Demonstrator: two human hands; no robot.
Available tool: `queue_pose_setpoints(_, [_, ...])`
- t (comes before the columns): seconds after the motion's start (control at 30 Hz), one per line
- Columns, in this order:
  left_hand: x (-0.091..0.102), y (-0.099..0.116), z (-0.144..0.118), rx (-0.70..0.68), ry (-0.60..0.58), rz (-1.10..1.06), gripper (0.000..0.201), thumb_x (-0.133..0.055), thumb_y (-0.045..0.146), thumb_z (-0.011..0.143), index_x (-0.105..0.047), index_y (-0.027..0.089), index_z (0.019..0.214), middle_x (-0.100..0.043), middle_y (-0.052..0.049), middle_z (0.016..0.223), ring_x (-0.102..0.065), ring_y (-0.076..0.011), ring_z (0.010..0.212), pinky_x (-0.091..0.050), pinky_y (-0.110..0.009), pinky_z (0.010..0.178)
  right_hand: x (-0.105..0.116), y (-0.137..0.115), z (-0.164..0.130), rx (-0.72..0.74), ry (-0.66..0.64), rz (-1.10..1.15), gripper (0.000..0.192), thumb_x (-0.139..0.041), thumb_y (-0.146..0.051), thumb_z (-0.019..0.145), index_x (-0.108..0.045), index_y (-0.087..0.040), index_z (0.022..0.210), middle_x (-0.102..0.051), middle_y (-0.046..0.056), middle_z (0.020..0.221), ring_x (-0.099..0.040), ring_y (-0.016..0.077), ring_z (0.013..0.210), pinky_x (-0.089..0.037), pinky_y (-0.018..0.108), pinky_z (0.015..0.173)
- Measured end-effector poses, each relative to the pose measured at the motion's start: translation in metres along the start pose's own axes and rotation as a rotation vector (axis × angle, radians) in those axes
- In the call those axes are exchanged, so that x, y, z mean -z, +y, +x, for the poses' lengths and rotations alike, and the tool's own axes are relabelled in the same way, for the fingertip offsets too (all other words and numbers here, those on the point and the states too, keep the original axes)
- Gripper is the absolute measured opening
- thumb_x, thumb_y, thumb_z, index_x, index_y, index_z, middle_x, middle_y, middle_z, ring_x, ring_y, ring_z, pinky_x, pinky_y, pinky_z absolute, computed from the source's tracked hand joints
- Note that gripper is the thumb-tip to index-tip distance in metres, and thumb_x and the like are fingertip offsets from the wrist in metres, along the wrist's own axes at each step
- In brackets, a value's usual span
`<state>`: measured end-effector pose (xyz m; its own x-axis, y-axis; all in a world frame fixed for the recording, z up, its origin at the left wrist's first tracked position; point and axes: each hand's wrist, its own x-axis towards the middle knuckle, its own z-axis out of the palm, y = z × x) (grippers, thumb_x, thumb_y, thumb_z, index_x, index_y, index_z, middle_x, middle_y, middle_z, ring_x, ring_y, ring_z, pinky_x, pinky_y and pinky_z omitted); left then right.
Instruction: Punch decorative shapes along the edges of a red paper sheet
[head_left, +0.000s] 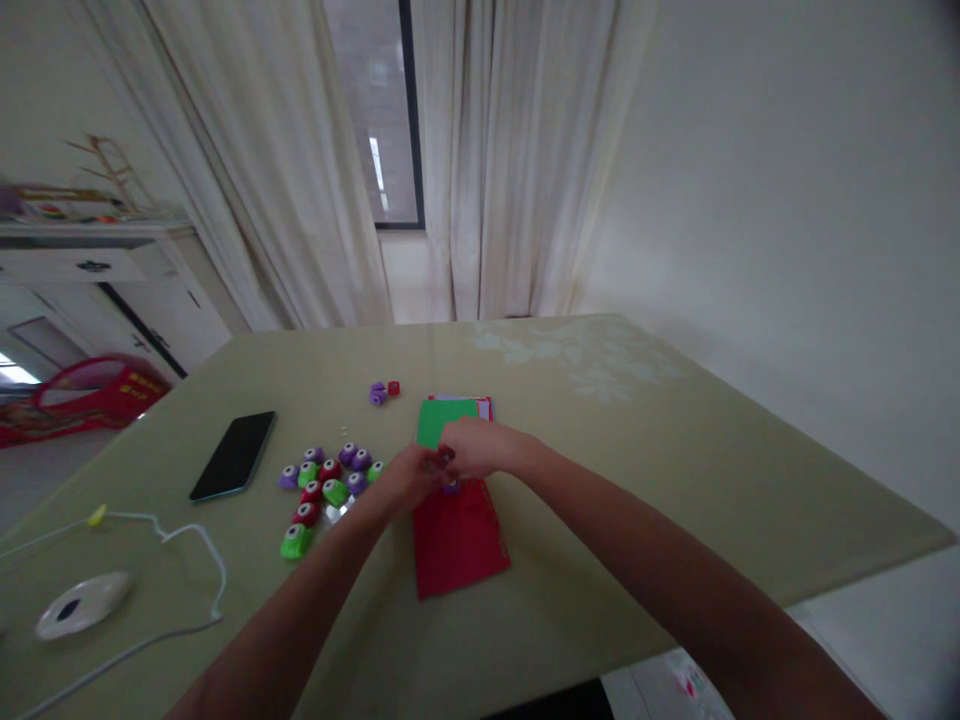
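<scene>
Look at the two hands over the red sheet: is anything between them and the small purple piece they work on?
Nothing visible: the left hand and right hand already meet on the purple piece above the red sheet.

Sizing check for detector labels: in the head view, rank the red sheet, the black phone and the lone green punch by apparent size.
1. red sheet
2. black phone
3. green punch

The sheet is partly under the hands, so its full extent is hidden, yet it looks clearly largest.

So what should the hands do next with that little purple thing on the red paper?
Probably press it down. Both the left hand and right hand meet over the small purple punch, which sits at the red paper's top edge.
</scene>
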<state>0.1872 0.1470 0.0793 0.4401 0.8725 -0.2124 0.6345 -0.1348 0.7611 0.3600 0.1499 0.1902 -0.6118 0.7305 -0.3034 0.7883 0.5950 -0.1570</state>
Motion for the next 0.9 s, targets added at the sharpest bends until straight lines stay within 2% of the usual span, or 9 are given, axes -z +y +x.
queue_pose_setpoints(0.1, [0.000, -0.002, 0.003, 0.039, 0.004, 0.026, 0.039, -0.073, 0.039, 0.103, -0.067, 0.018, 0.135, -0.069, -0.009, 0.138, -0.071, -0.0310, 0.116, -0.063, -0.049, 0.095, 0.007, -0.003, 0.011, -0.028, -0.026, -0.006, 0.018, -0.084, -0.018, 0.084, -0.088, -0.014, 0.100, -0.085, 0.016, 0.096, -0.080, 0.0313, 0.094, -0.053, 0.031, 0.072])
queue_pose_setpoints(0.17, [0.001, -0.003, 0.004, 0.048, 0.000, 0.036, 0.039, -0.073, 0.038, 0.103, -0.067, 0.018, 0.136, -0.068, -0.010, 0.138, -0.072, -0.0297, 0.116, -0.063, -0.049, 0.096, 0.009, -0.002, 0.018, -0.035, -0.070, 0.012, 0.017, -0.085, -0.013, 0.079, -0.088, -0.012, 0.096, -0.084, 0.015, 0.087, -0.081, 0.0309, 0.088, -0.054, 0.031, 0.071])
queue_pose_setpoints(0.3, [0.002, -0.004, 0.003, 0.040, -0.009, 0.045, 0.039, -0.073, 0.039, 0.103, -0.067, 0.018, 0.136, -0.069, -0.010, 0.138, -0.071, -0.0303, 0.116, -0.063, -0.050, 0.096, 0.011, 0.004, 0.027, 0.015, -0.178, 0.101, 0.010, -0.088, -0.016, 0.079, -0.089, -0.015, 0.089, -0.082, 0.006, 0.073, -0.079, 0.0217, 0.073, -0.053, 0.024, 0.064])
queue_pose_setpoints(0.4, [0.000, -0.003, 0.003, 0.026, -0.012, 0.048, 0.039, -0.072, 0.039, 0.103, -0.067, 0.018, 0.135, -0.069, -0.009, 0.138, -0.071, -0.0308, 0.116, -0.063, -0.050, 0.096, 0.010, 0.010, 0.029, 0.079, -0.201, 0.154, 0.018, -0.094, -0.019, 0.075, -0.090, -0.019, 0.092, -0.083, 0.001, 0.075, -0.079, 0.0190, 0.075, -0.051, 0.021, 0.062])
queue_pose_setpoints(0.63, [-0.005, -0.003, 0.009, 0.043, -0.005, 0.042, 0.039, -0.072, 0.039, 0.103, -0.067, 0.018, 0.135, -0.069, -0.009, 0.138, -0.071, -0.0310, 0.116, -0.063, -0.050, 0.096, -0.005, 0.019, 0.033, 0.140, -0.077, 0.159, 0.025, -0.097, -0.009, 0.063, -0.090, -0.023, 0.083, -0.083, 0.001, 0.076, -0.076, 0.0230, 0.080, -0.045, 0.025, 0.064])
queue_pose_setpoints(0.8, [0.001, 0.002, 0.010, 0.018, -0.060, 0.008, 0.039, -0.072, 0.039, 0.103, -0.067, 0.018, 0.136, -0.068, -0.010, 0.139, -0.071, -0.0308, 0.116, -0.063, -0.050, 0.096, -0.014, 0.024, 0.031, 0.152, 0.024, 0.226, 0.001, -0.088, -0.017, 0.081, -0.089, -0.016, 0.082, -0.073, -0.003, 0.062, -0.067, 0.0151, 0.068, -0.039, 0.025, 0.064])
queue_pose_setpoints(0.9, [0.004, 0.007, 0.006, -0.034, -0.105, -0.031, 0.037, -0.073, 0.039, 0.103, -0.069, 0.017, 0.133, -0.070, -0.009, 0.135, -0.072, -0.0311, 0.115, -0.063, -0.049, 0.096, -0.023, 0.034, 0.019, 0.174, 0.053, 0.322, 0.013, -0.095, -0.018, 0.074, -0.089, -0.017, 0.086, -0.075, -0.005, 0.066, -0.064, 0.0123, 0.063, -0.039, 0.022, 0.060])
